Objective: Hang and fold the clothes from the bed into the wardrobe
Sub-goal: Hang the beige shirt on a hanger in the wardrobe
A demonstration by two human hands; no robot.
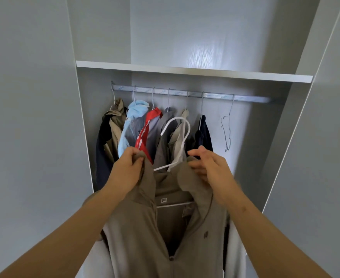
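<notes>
My left hand (128, 165) is clenched round a bunch of cloth at one shoulder of the taupe jacket (137, 227), the fingers curled over so the fabric hides their tips. My right hand (207, 165) pinches the collar edge on the other side. It is blurred and some of its fingers sit behind the fold, so I can't make out how many of them take part. The jacket hangs between my hands in front of the open wardrobe (255, 127), below the rail (185, 94) and not yet on it, and its lower part is cut off by the bottom of the view. It sits on a white hanger (182, 135) whose hook stands free in the air, touching nothing. Only the hook, a stretch of one arm and a bit of the bar under the neck label show, and the rest is buried in the cloth. The label is too small to read. On the rail, under the shelf (185, 72), a row of clothes is packed tight: a beige coat (116, 125), a light blue garment (133, 125), a red and white top (148, 129), a grey jacket (165, 141), a cream shirt (180, 133) and a navy piece (203, 135). My hands and the jacket hide their lower halves. To the right of them an empty wire hanger (226, 131) hangs apart from the rest.
</notes>
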